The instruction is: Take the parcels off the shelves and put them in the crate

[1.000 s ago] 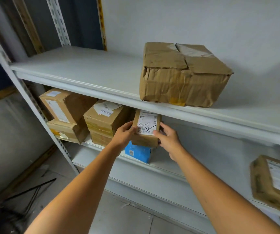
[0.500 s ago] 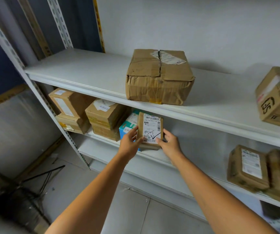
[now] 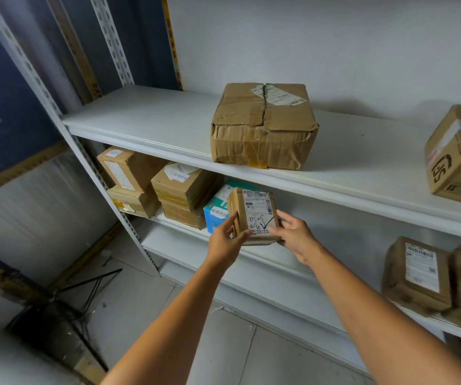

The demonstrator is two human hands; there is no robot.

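Crumpled box on upper shelf — stacked boxes below left, small parcel in front.

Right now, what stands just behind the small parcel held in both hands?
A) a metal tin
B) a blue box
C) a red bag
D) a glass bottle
B: a blue box shows just behind the small parcel, which the left hand and the right hand grip by its sides.
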